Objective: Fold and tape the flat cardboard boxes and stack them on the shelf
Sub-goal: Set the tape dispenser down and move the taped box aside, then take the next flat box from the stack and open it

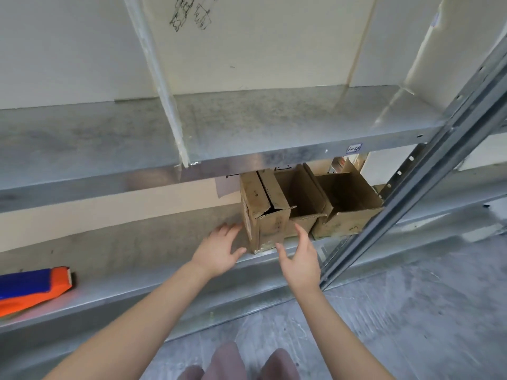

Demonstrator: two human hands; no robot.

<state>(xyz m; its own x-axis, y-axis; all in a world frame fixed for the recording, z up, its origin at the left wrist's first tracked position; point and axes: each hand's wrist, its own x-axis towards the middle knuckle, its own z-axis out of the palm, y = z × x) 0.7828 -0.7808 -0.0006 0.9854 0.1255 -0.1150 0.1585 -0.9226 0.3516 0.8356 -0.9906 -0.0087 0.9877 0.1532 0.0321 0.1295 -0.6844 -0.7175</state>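
**Three boxes shelved, hands loose at the nearest**

Head view: the left hand (219,250) and right hand (299,259) are spread and grasp nothing. They flank the nearest box (263,218), which stands on the shelf (123,250). Beyond the right hand sit a middle box (301,196) and an end box (348,204), tops open. A tape dispenser (33,286) lies well left. No flat cardboard shows, so I cannot judge what remains.

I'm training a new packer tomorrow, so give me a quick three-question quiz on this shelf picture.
1. How many cardboard boxes stand in a row on the lower shelf?
2. True or false: the right hand grips the tape dispenser.
3. Which box are the left hand and right hand nearest? A) leftmost B) middle C) rightmost

Key: 1. three; 2. false, both hands are open and the dispenser lies far left; 3. A.
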